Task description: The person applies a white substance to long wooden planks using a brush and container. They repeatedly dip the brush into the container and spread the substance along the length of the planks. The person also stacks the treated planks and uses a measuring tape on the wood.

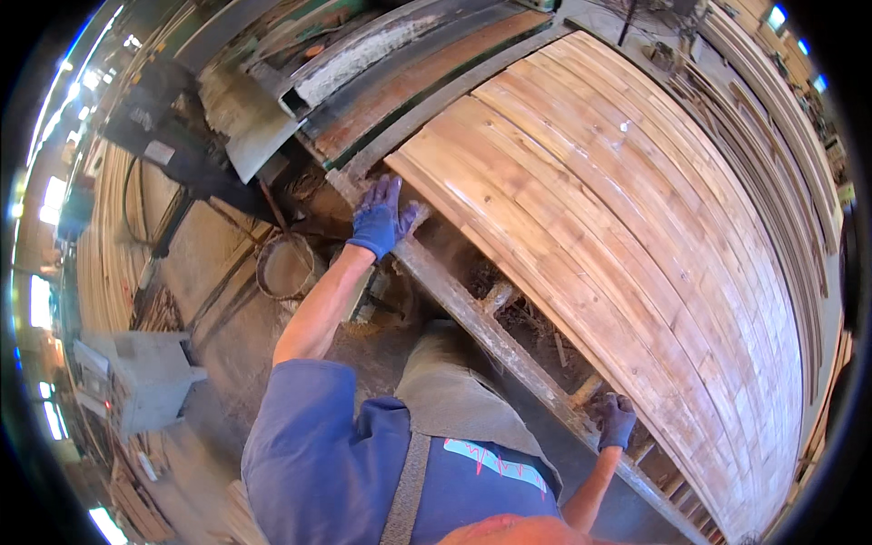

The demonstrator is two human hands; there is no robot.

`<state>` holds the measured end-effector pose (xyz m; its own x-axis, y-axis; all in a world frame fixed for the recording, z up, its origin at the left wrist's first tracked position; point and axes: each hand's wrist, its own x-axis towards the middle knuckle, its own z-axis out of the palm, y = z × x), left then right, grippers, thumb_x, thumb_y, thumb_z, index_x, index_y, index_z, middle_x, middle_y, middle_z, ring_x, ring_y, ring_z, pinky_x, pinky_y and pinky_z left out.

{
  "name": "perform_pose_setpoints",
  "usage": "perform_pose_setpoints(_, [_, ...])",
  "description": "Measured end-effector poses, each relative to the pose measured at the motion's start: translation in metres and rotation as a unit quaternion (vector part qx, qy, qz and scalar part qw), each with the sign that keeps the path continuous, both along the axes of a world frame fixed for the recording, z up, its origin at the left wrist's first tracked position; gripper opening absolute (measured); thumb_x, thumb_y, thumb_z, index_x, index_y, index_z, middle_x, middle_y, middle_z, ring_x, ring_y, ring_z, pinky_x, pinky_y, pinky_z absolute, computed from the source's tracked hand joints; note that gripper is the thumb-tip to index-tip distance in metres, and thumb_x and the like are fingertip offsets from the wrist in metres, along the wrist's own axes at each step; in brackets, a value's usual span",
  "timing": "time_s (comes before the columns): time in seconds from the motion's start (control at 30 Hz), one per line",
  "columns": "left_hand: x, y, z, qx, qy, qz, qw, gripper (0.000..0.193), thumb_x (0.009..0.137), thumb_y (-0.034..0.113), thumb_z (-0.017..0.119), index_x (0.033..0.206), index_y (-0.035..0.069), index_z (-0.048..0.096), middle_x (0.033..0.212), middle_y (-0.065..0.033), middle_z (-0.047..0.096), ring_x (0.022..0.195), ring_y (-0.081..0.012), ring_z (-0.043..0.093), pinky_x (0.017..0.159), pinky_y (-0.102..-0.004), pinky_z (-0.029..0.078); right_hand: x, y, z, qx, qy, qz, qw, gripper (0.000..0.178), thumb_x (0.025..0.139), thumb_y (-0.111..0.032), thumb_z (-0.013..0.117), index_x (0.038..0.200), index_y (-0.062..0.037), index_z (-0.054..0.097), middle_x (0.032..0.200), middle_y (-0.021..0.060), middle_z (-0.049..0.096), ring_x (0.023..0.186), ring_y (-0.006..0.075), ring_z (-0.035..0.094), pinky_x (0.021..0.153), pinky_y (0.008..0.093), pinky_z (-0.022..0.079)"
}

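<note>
Plank panel (604, 232) on a dusty frame (509, 347), just beyond the left grip (380, 220) and right grip (615, 420).
Its honey-brown boards run side by side, with knots, dark seams and pale glossy patches. The left grip extends its fingers (390, 191) over the frame; the right grip curls beside the panel's edge, whether around anything can't be made out.

gloved hands (377, 221) (613, 421): 2 | plank panel (604, 232): 1 | apron (459, 395): 1 | grey cabinet (153, 381): 1

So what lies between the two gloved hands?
In the head view, a grimy rail runs between the left hand and right hand, beside a gap with debris below.
</note>
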<state>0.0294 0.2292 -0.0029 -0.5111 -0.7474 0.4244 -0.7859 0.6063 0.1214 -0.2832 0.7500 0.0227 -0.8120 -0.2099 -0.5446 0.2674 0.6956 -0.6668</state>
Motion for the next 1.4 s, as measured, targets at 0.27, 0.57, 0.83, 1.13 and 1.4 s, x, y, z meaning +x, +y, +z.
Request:
perform_pose_setpoints(0.27, [0.044, 0.063, 0.018, 0.002, -0.167, -0.077, 0.983, 0.063, 0.090, 0.036, 0.051, 0.142, 0.001, 0.040, 0.138, -0.0229, 0.049, 0.129, -0.0388, 0.044, 0.104, -0.0515, 0.035, -0.044, 0.035, -0.059, 0.208, 0.274, 0.262, 0.902, 0.035, 0.082, -0.033, 0.061, 0.083, 0.0015, 0.067, 0.077, 0.0239, 0.066, 0.073, 0.0359, 0.066, 0.069, 0.0440, 0.050])
perform_pose_setpoints(0.57, [0.076, 0.061, 0.044, 0.205, -0.188, -0.249, 0.928, 0.027, 0.089, 0.026, 0.053, 0.075, 0.008, 0.069, 0.069, -0.0092, 0.066, 0.062, -0.0281, 0.064, 0.059, -0.0445, 0.047, 0.018, -0.156, 0.008, 0.187, 0.341, 0.436, 0.811, 0.013, 0.085, -0.017, 0.058, 0.095, -0.0141, 0.065, 0.106, 0.0115, 0.061, 0.089, 0.0319, 0.064, 0.070, 0.0419, 0.052])
perform_pose_setpoints(0.83, [0.180, 0.032, 0.027, 0.596, 0.596, -0.075, 0.533, 0.063, 0.096, 0.054, 0.043, 0.131, 0.002, 0.052, 0.115, -0.0179, 0.065, 0.103, -0.0283, 0.065, 0.094, -0.0398, 0.050, 0.137, -0.549, 0.108, -0.182, 0.514, 0.656, 0.523, 0.022, 0.089, -0.030, 0.062, 0.107, -0.0177, 0.061, 0.080, 0.0139, 0.066, 0.065, 0.0338, 0.065, 0.057, 0.0451, 0.053])
perform_pose_setpoints(1.13, [0.262, 0.034, 0.059, 0.481, 0.794, 0.041, 0.369, 0.098, 0.085, 0.079, 0.022, 0.144, 0.002, 0.035, 0.137, -0.0240, 0.048, 0.126, -0.0400, 0.048, 0.108, -0.0513, 0.036, 0.282, -0.968, 0.126, -0.177, 0.491, 0.683, 0.511, 0.054, 0.092, -0.052, 0.051, 0.118, -0.0068, 0.064, 0.112, 0.0201, 0.065, 0.103, 0.0394, 0.062, 0.085, 0.0447, 0.050])
perform_pose_setpoints(1.4, [0.247, 0.019, 0.099, 0.441, 0.749, 0.096, 0.486, 0.105, 0.082, 0.083, 0.019, 0.147, 0.001, 0.029, 0.146, -0.0270, 0.036, 0.132, -0.0406, 0.041, 0.111, -0.0533, 0.027, 0.336, -1.047, 0.099, 0.021, 0.467, 0.763, 0.447, 0.060, 0.090, -0.048, 0.048, 0.137, -0.0106, 0.049, 0.144, 0.0162, 0.044, 0.136, 0.0332, 0.038, 0.109, 0.0396, 0.033])
